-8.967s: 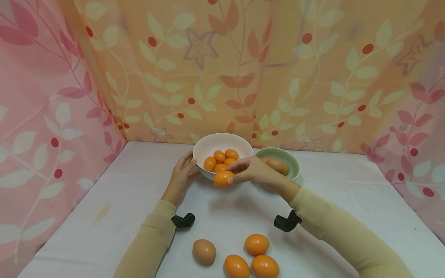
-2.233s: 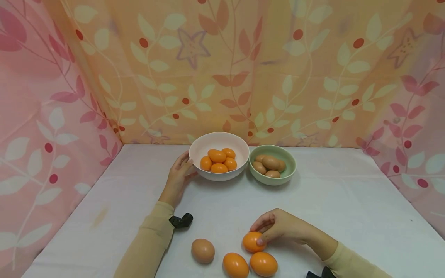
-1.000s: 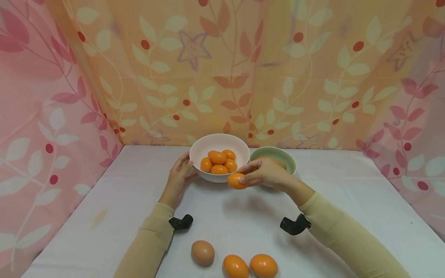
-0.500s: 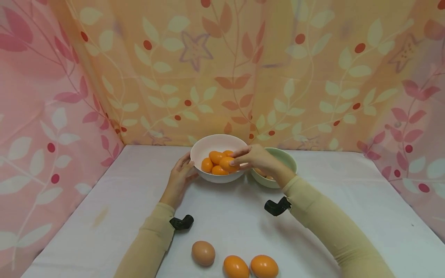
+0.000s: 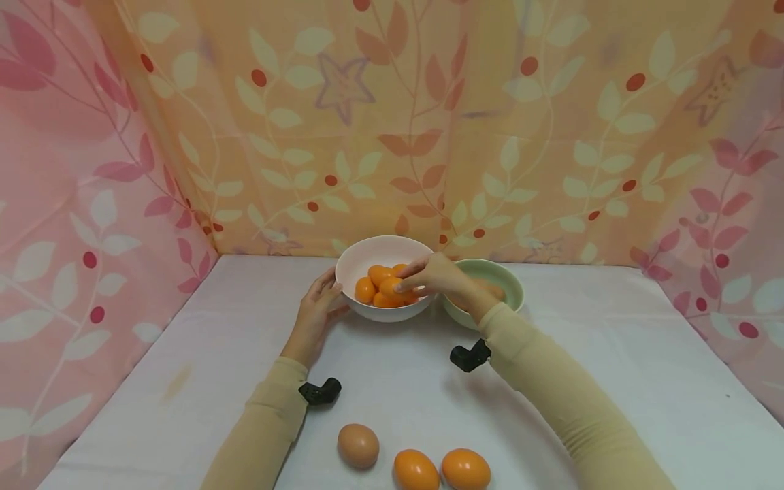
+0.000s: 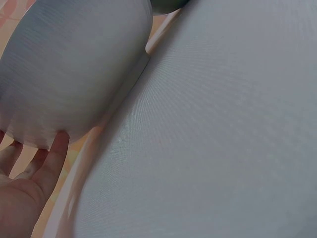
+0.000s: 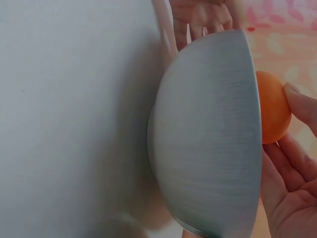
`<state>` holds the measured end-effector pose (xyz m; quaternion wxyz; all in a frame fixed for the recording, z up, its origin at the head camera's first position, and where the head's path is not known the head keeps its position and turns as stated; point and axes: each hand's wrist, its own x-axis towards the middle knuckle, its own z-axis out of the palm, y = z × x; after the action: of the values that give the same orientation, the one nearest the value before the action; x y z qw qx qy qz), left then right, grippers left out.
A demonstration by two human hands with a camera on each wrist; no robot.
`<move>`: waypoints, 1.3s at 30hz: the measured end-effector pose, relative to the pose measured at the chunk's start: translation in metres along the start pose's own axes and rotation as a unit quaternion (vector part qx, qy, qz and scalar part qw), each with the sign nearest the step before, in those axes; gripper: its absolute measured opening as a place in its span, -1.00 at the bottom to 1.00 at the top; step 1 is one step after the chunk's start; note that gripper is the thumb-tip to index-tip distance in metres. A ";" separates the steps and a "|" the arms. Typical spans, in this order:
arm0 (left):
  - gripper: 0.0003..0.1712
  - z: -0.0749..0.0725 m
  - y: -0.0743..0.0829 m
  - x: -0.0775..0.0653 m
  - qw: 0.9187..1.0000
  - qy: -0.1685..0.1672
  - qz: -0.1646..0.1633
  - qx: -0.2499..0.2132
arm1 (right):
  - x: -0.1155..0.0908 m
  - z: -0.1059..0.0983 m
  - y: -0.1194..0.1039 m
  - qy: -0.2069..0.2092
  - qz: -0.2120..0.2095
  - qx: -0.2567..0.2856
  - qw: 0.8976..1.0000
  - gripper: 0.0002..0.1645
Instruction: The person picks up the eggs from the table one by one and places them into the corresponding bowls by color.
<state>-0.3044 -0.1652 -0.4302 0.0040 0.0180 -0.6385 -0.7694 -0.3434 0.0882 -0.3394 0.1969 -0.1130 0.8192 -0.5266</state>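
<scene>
A pale pink-white bowl [image 5: 384,314] holds several orange eggs [image 5: 365,290] at the back middle of the table. My left hand [image 5: 314,309] rests against its left side, fingertips on the outer wall of the bowl [image 6: 79,64] in the left wrist view. Over the right part of the bowl, my right hand [image 5: 436,275] pinches an orange egg [image 5: 392,287] between thumb and fingers. The right wrist view shows that held egg [image 7: 274,106] at the rim, partly hidden behind the bowl wall.
A green bowl [image 5: 516,294] with brown eggs [image 5: 492,290] stands right beside the pale bowl, partly covered by the right hand and wrist. Near the front edge lie one brown egg [image 5: 358,446] and two orange eggs [image 5: 416,469] on the white cloth [image 5: 214,381]. Patterned curtains surround the table.
My right hand picked up an orange egg from the front group and carried it back and left, into the pale bowl's opening. My left hand stays at the bowl.
</scene>
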 end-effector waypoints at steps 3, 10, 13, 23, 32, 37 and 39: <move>-0.42 0.000 0.000 0.000 1.000 -0.003 0.001 0.000 | 0.004 0.003 0.002 0.009 -0.002 -0.035 0.999 -0.58; -0.43 0.000 0.001 -0.001 1.000 0.000 0.002 0.000 | 0.009 0.010 0.001 0.023 0.002 -0.080 0.997 -0.61; -0.42 0.000 0.001 -0.001 1.000 0.001 0.001 -0.004 | 0.009 0.012 0.000 0.028 0.001 -0.084 0.996 -0.62; -0.40 0.001 0.001 -0.001 1.000 -0.005 0.003 -0.001 | 0.009 0.014 0.001 0.028 -0.003 -0.077 0.997 -0.64; -0.43 0.001 0.001 -0.002 1.000 0.003 -0.001 0.002 | 0.008 0.014 0.001 0.014 -0.006 -0.097 0.995 -0.66; -0.44 0.001 0.001 -0.002 1.000 0.007 -0.002 0.004 | 0.008 0.014 0.000 0.007 -0.004 -0.109 0.994 -0.67; -0.43 0.001 0.001 -0.002 1.000 0.005 0.000 0.005 | 0.008 0.013 0.001 0.005 -0.005 -0.115 0.993 -0.67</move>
<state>-0.3028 -0.1642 -0.4286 0.0071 0.0220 -0.6420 -0.7663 -0.3451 0.0741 -0.3465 0.1760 -0.1362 0.8748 -0.4304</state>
